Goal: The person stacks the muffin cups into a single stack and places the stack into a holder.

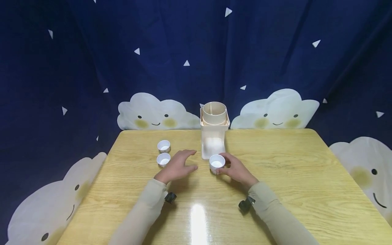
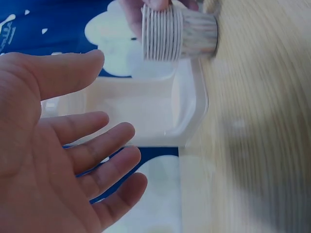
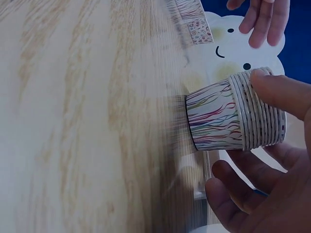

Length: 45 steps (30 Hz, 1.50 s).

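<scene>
My right hand (image 1: 236,169) holds a stack of nested paper cups (image 3: 216,116) by their rims, between thumb and fingers. Wavy coloured lines run along the outside of the lowest cup, and its base is at or just above the tabletop; I cannot tell which. To the left, my left hand (image 1: 177,166) hovers over the table with fingers spread and nothing in the palm, as the left wrist view shows. Just behind the cups stands a cream plastic dispenser (image 1: 213,144) with a round holder (image 1: 214,117) on top.
Two more white paper cups (image 1: 163,145) stand left of my left hand, one behind the other. They rest on a wooden table (image 1: 275,163). Behind it hangs a dark blue curtain (image 1: 171,41) printed with clouds and triangles.
</scene>
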Motion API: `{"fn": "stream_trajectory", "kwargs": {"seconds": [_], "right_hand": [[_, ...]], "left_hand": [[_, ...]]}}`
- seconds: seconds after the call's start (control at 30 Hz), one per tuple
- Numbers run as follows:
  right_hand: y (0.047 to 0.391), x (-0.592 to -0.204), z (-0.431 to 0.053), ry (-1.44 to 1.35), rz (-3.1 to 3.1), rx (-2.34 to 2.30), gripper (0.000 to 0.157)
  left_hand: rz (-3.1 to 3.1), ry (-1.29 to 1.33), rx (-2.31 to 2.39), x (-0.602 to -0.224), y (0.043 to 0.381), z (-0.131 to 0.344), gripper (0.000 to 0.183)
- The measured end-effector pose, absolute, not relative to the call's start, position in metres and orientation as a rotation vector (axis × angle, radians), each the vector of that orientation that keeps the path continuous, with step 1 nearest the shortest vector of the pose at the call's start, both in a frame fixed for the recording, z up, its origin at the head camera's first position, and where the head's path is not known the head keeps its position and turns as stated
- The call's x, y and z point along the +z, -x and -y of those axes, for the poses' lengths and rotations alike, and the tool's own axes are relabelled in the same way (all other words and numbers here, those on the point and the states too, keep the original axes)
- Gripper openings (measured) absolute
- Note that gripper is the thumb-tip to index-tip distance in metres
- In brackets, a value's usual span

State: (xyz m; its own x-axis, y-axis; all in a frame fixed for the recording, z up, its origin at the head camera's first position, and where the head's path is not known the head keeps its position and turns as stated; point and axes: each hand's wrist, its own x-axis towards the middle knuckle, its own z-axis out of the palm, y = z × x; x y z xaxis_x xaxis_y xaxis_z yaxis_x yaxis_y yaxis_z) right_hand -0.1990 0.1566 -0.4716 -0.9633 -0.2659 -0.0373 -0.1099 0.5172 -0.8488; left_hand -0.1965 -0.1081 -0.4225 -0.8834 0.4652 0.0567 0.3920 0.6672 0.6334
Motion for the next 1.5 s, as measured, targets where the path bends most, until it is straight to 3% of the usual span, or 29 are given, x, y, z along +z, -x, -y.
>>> {"fn": "stream_trajectory", "kwargs": {"seconds": [1.0,1.3,1.5], "right_hand": [[0.2,-0.477,-0.156,0.325,-2.594,-1.414,0.063],[0.2,-0.477,-0.156,0.312,-2.576,-1.43,0.062],[0.199,-0.476,-0.156,0.313,-2.574,-1.433,0.061]], "left_hand": [[-3.138,-0.512,1.057,-0.427,0.211,0.192,0.048],[-3.085,-0.291,1.007,-0.439,0.207,0.203,0.063],[-3.055,-0.281,1.013,-0.452,0.208,0.207,0.066]]}}
